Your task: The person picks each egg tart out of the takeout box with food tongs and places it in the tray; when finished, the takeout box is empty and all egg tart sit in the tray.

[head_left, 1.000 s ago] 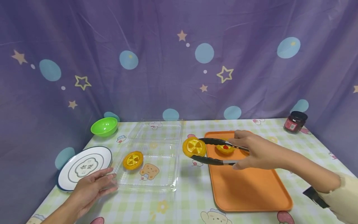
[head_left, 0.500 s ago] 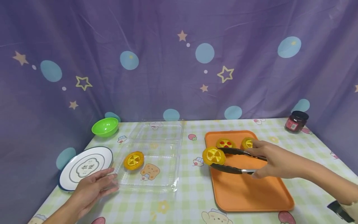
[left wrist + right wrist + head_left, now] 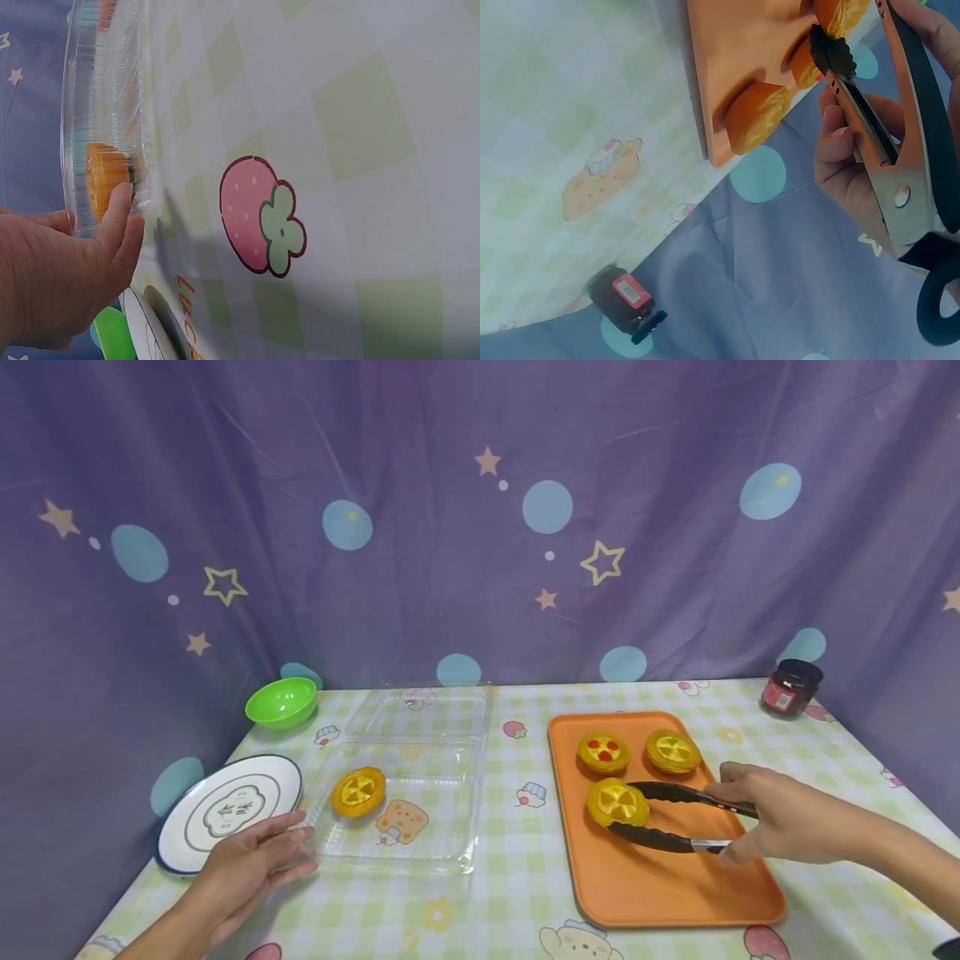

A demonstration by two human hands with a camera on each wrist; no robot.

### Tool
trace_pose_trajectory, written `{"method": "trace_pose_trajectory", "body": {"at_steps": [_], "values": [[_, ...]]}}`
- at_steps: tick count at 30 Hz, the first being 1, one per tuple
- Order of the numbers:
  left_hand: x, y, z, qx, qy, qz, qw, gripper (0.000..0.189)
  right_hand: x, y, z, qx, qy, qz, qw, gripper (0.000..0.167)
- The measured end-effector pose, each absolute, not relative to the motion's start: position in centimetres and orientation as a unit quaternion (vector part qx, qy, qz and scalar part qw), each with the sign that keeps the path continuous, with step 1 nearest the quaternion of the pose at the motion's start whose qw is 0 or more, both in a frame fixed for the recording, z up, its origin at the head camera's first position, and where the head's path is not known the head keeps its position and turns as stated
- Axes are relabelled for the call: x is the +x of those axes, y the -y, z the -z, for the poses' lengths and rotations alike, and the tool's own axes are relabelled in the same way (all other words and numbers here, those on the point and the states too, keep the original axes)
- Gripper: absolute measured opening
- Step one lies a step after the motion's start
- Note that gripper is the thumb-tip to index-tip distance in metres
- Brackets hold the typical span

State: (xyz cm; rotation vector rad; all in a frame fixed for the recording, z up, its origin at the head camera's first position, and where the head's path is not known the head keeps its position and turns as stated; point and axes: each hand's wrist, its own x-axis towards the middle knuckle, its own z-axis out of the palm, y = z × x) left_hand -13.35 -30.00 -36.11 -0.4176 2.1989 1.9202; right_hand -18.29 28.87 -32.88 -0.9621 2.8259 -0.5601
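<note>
My right hand [image 3: 787, 814] grips a pair of black-tipped metal tongs [image 3: 900, 169]. Between the tong tips is a yellow egg tart [image 3: 617, 802], low over the orange tray [image 3: 660, 893]; I cannot tell whether it touches the tray. Behind it on the tray sit a tart with red dots [image 3: 603, 754] and another yellow tart [image 3: 673, 752]. At the left, my left hand [image 3: 251, 872] touches the near left corner of a clear plastic box [image 3: 442, 852], its fingers fairly straight against the side [image 3: 105, 225]. The box lies with its lid folded back, one yellow tart [image 3: 358, 791] inside.
A white plate with a blue rim [image 3: 180, 810] stands left of the box, near my left hand. Behind it is a green bowl [image 3: 282, 703]. A dark jar with a black lid [image 3: 791, 689] stands at the back right. A purple curtain [image 3: 420, 527] hangs behind the table.
My right hand has carried the tart in the tongs rightward and down, from beside the box to over the orange tray. The left hand has stayed at the box's corner.
</note>
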Motion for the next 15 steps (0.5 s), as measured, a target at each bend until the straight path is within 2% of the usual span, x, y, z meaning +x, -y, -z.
{"method": "trace_pose_trajectory", "body": {"at_steps": [8, 15], "values": [[-13.36, 30.02, 36.12, -0.142, -0.741, -0.649, 0.097, 0.060, -18.39, -29.05, 33.23, -0.310, -0.930, 0.190, 0.056, 0.068], [-13.40, 30.07, 36.22, -0.139, -0.743, -0.647, 0.097, 0.059, -18.12, -29.08, 32.62, -0.280, -0.937, 0.198, 0.063, 0.078]]}}
